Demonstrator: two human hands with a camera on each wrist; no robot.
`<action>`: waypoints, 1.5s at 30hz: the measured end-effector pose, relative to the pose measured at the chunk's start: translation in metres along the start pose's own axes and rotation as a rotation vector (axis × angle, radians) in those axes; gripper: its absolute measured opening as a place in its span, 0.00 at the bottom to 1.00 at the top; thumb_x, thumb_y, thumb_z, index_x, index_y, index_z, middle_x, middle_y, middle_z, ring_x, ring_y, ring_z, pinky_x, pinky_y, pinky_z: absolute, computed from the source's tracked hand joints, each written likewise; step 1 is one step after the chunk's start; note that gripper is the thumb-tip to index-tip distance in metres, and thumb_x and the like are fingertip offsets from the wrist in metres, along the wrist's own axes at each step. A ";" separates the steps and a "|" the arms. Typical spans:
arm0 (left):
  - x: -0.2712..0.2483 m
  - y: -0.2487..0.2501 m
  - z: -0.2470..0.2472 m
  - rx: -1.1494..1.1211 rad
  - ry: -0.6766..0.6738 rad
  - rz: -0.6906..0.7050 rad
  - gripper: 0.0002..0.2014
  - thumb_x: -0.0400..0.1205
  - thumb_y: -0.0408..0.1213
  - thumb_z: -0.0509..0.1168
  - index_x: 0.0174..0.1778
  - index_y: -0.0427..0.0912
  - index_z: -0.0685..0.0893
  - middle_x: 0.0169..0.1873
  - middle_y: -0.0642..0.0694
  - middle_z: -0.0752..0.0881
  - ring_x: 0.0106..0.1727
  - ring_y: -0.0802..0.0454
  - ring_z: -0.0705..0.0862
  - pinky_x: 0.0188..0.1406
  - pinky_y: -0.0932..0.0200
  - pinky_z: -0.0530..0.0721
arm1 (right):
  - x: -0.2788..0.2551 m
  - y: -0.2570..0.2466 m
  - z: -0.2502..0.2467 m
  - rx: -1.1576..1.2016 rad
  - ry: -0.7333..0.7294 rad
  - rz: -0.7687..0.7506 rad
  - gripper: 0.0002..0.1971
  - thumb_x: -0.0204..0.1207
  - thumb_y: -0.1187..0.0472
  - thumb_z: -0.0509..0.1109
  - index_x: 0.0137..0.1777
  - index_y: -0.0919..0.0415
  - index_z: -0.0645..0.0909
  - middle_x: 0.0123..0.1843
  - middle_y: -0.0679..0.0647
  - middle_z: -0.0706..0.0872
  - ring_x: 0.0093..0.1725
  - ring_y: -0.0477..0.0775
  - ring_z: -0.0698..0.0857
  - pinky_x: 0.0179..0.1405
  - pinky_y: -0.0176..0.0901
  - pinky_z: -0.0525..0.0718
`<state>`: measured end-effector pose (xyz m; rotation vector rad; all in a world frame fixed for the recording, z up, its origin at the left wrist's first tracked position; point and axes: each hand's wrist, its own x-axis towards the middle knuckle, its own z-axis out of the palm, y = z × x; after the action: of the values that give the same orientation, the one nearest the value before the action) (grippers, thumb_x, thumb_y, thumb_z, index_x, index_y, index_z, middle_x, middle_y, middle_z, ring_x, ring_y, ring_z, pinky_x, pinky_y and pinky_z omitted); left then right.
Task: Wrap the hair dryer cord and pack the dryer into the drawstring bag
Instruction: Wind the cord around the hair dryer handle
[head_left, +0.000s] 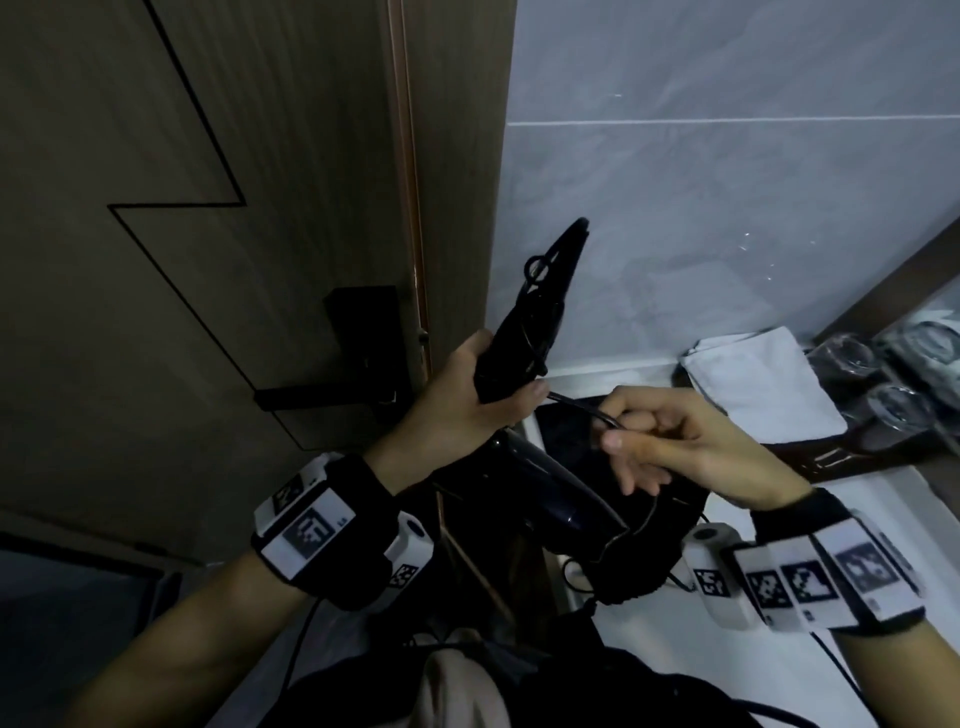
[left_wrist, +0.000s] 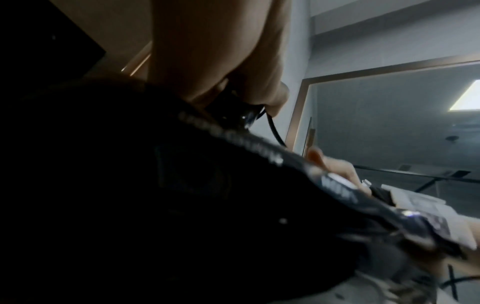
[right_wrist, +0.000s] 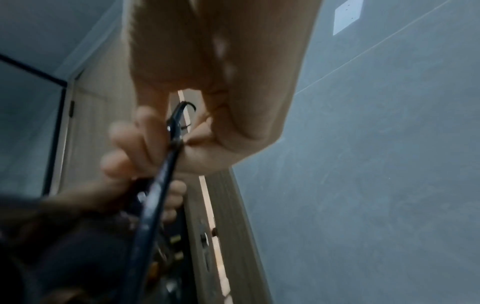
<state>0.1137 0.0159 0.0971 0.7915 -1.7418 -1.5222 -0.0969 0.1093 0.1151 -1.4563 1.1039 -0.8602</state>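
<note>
Dryer (head_left: 545, 499) black, held in the air at the near edge of the white counter (head_left: 893, 499), handle pointing up toward the tiled wall (head_left: 727, 208), barrel slanting down toward the person. Left hand (head_left: 483, 400) clenched round the lower part of the handle, fingers curled over it, thumb on the far side. Cord (head_left: 576, 408) wound in several loose turns up the handle, with a small loop standing out near its top; one free stretch running from under the left thumb across to the right. Right hand (head_left: 675, 441) grasping that stretch between thumb and forefinger, remaining fingers loosely spread below, just beside the left hand but not touching it. Seen from the right wrist, cord drawn fairly straight from the pinch toward the left fingers. Black fabric bag (head_left: 644, 566) lying under the barrel at the counter edge, stitched rim showing; whether touching the dryer, impossible to tell. Farther back on the counter, folded white cloth (head_left: 763, 384), with clear glasses (head_left: 883, 400) just beside it. To the left, wooden door (head_left: 182, 260) with a black lever handle (head_left: 322, 397).
</note>
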 end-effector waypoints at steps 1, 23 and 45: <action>0.000 0.003 0.000 -0.003 -0.011 0.001 0.09 0.76 0.39 0.72 0.45 0.48 0.76 0.29 0.51 0.81 0.30 0.60 0.82 0.37 0.61 0.82 | 0.001 0.003 -0.001 -0.051 -0.013 0.005 0.05 0.77 0.61 0.68 0.41 0.61 0.81 0.27 0.57 0.85 0.24 0.49 0.77 0.26 0.33 0.75; -0.011 0.016 -0.003 0.469 -0.478 -0.009 0.19 0.63 0.40 0.77 0.44 0.49 0.75 0.38 0.47 0.83 0.40 0.51 0.83 0.41 0.52 0.83 | 0.043 0.025 -0.019 -0.696 0.409 -0.204 0.07 0.78 0.63 0.64 0.45 0.65 0.82 0.42 0.57 0.87 0.44 0.55 0.84 0.46 0.37 0.76; -0.003 -0.024 0.020 0.357 0.236 -0.131 0.16 0.71 0.36 0.74 0.45 0.48 0.72 0.32 0.57 0.79 0.31 0.67 0.78 0.26 0.80 0.73 | 0.003 0.004 0.028 -0.544 0.454 -0.231 0.11 0.74 0.53 0.73 0.53 0.53 0.90 0.27 0.54 0.79 0.26 0.47 0.77 0.30 0.39 0.75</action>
<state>0.0997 0.0264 0.0715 1.2331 -1.8318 -1.1534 -0.0705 0.1150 0.1061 -1.9178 1.6192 -1.1476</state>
